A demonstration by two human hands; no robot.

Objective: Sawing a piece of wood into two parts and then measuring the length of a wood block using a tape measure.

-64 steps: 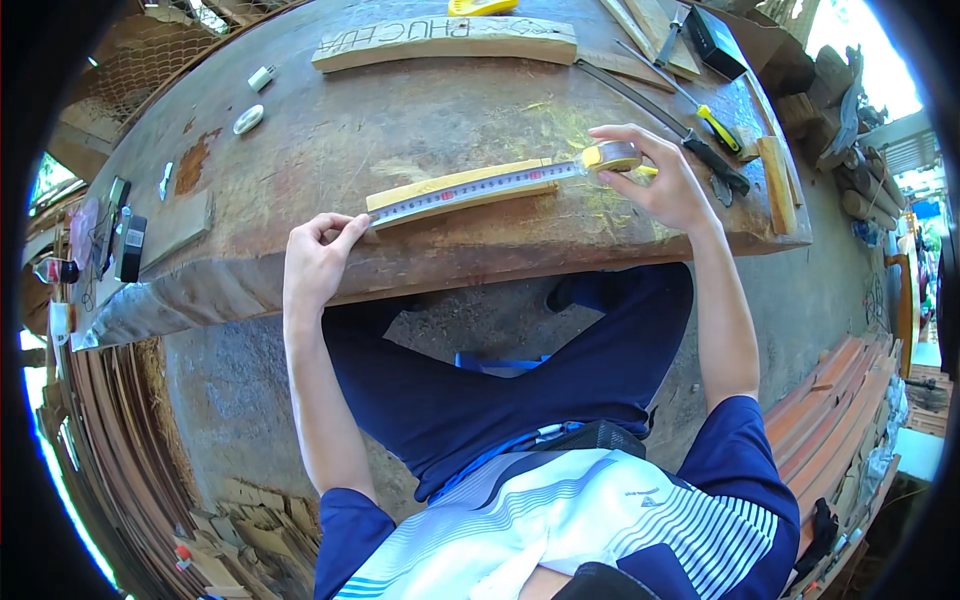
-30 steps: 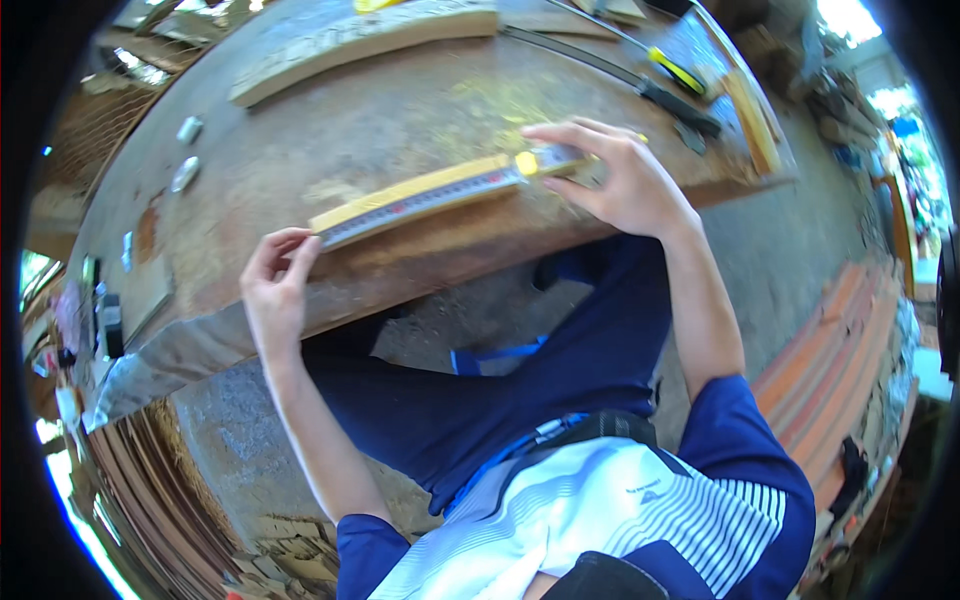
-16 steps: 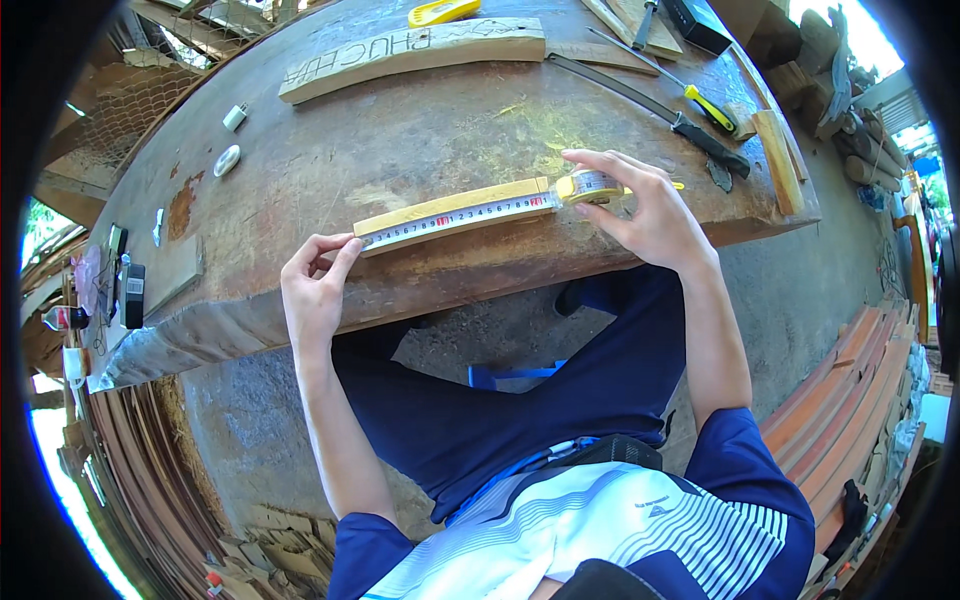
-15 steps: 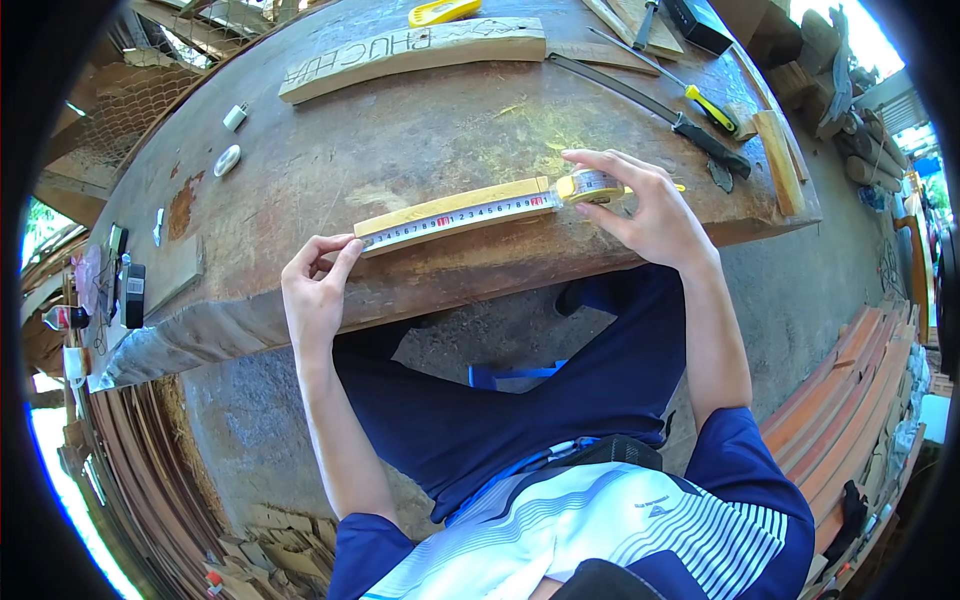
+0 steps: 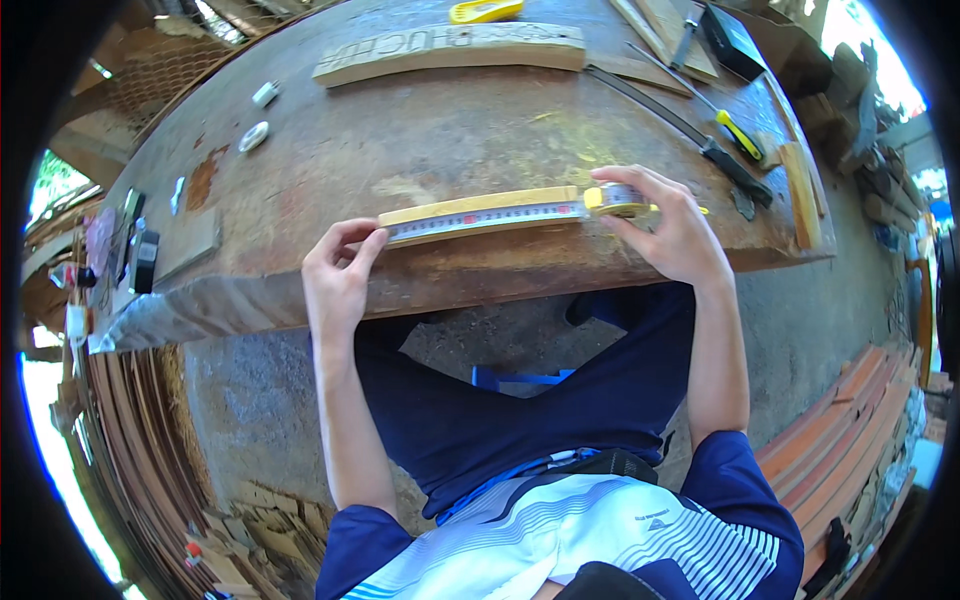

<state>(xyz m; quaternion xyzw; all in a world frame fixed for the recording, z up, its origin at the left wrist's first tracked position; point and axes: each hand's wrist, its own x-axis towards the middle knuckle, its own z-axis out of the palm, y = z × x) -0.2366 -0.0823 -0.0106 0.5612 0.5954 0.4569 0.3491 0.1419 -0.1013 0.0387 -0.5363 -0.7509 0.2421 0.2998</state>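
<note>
A short light wooden strip lies near the table's front edge. Along it stretches the pale blade of a tape measure, drawn out from its yellow and grey case. My left hand pinches the blade's end and the strip's left end between thumb and fingers. At the strip's right end, my right hand grips the tape measure's case, thumb below and fingers above. The blade's very tip is hidden by my left fingers.
The worn wooden table bears a carved wooden board at the back. A yellow-handled screwdriver, a black-handled tool and a black box lie to the right. Reddish planks are stacked on the lower right.
The whole view has shifted, so the table and its contents appear farther right. Both hands keep their hold, and the tape still lies along the strip.
</note>
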